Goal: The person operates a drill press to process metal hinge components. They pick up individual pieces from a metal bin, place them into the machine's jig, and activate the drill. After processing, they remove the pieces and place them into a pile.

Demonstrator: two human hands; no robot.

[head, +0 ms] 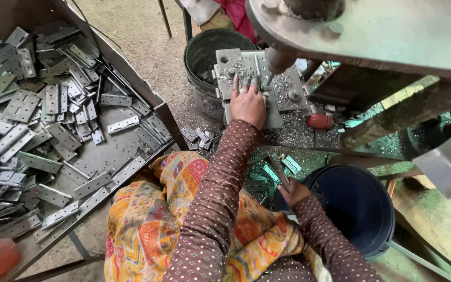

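— What do we see at the centre of the frame?

— We see the left hand reaching up to the grey press bed, palm down, fingers stretched flat and close together on a metal plate lying there, just below the round ram. It presses rather than pinches.

— And the other hand?

— We find the right hand lower, right of centre, beside the dark blue bucket. Its fingers are closed around a thin metal hinge piece that sticks up and to the left.

— What surrounds them?

— We see a tray filling the left of the frame, heaped with grey hinge plates. A green bucket stands at top centre, just left of the press, and metal shavings cover the surface below the left hand.
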